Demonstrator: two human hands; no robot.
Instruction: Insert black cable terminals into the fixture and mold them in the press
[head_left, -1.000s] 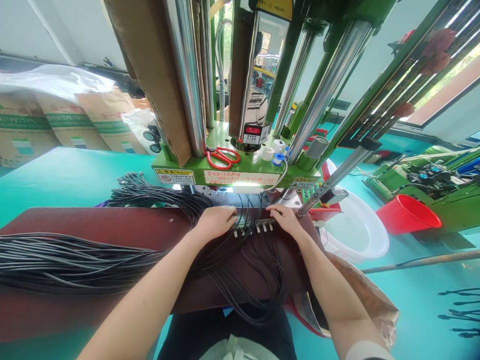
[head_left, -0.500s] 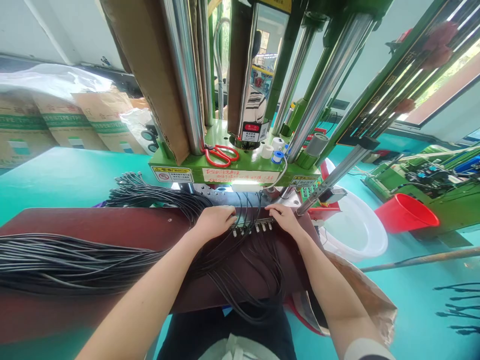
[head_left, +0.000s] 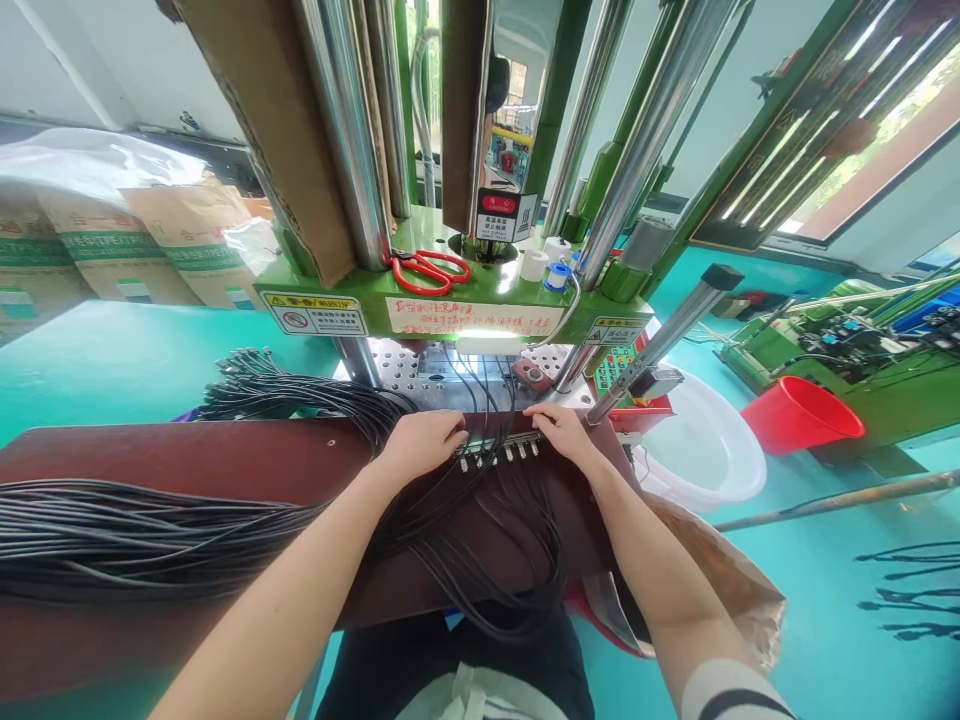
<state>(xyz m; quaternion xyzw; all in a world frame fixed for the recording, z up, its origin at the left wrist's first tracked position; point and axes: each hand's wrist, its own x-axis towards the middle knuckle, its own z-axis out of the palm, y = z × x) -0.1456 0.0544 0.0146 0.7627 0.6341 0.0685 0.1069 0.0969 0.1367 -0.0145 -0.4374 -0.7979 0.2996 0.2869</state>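
Note:
A narrow metal bar (head_left: 510,441) with several silver cable connectors (head_left: 523,451) along its front lies across the far edge of the brown work board. My left hand (head_left: 424,440) is closed at its left end, thumb and fingers bent around it. At the right end, my right hand (head_left: 564,432) grips the bar with fingers bent. Thin black cables (head_left: 487,390) run over the bar toward the press. More black cables (head_left: 525,540) hang down from it on the near side, between my forearms. The fingertips' undersides are hidden.
The green press (head_left: 330,290) stands ahead, with red scissors (head_left: 431,272) on its ledge and a perforated metal bed (head_left: 394,370) below. Cable bundles (head_left: 150,535) cover the brown board (head_left: 187,450) at left. A white tub (head_left: 712,450) and red bucket (head_left: 802,415) stand right.
My view has shifted slightly. More of the perforated bed and a metal plate on it now shows beneath the green block. Both hands stay at the bar's ends.

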